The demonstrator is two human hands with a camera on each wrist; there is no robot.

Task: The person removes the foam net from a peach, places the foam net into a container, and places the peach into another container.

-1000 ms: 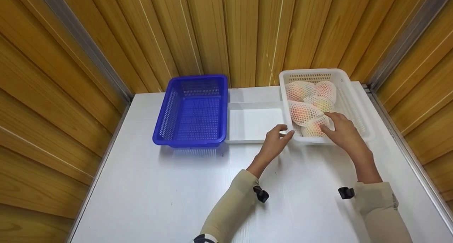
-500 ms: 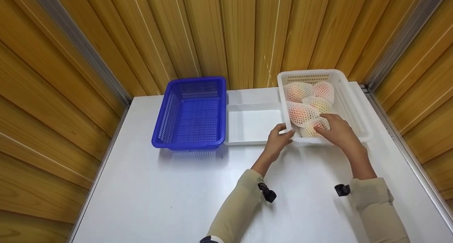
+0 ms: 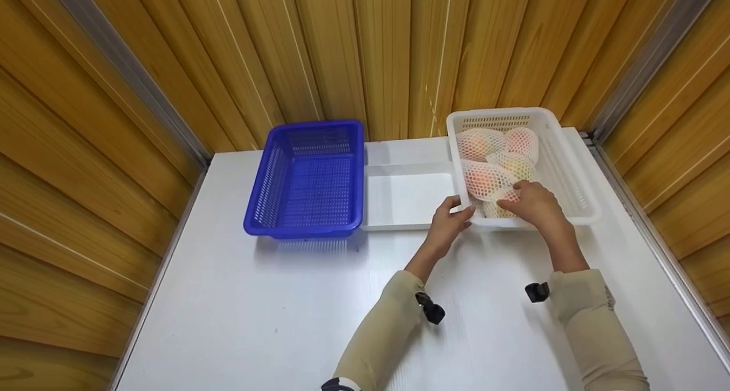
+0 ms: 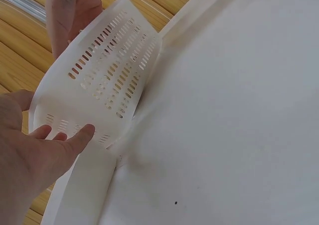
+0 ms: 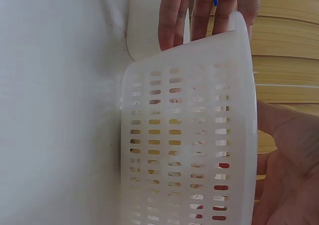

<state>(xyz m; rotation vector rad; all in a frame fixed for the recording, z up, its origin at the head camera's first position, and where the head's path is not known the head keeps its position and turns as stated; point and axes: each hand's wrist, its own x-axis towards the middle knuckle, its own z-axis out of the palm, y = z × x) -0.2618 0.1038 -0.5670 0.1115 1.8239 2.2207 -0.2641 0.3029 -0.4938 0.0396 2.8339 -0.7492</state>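
In the head view, a white plastic basket [image 3: 590, 215] stands at the back right with several fruits [image 3: 485, 177] in white foam nets, red and yellow showing through. My left hand [image 3: 446, 225] holds its near left corner; in the left wrist view the thumb passes over the rim and the fingers [image 4: 82, 137] lie against the outer wall. My right hand [image 3: 539, 206] reaches over the near rim, thumb and fingers round the nearest netted fruit [image 3: 497, 210]. In the right wrist view the basket wall [image 5: 189, 105] hides that fruit's grip.
A blue plastic basket [image 3: 305, 231] stands at the left on the white table [image 3: 228, 300]. Between the two baskets lies a shallow white tray [image 3: 399, 227]. Wooden-look panels [image 3: 376, 60] close off the back and sides.
My right hand has moved left and closed over the nearest netted fruit. My left hand has come slightly right, onto the basket's corner. The fruits stay in the basket.
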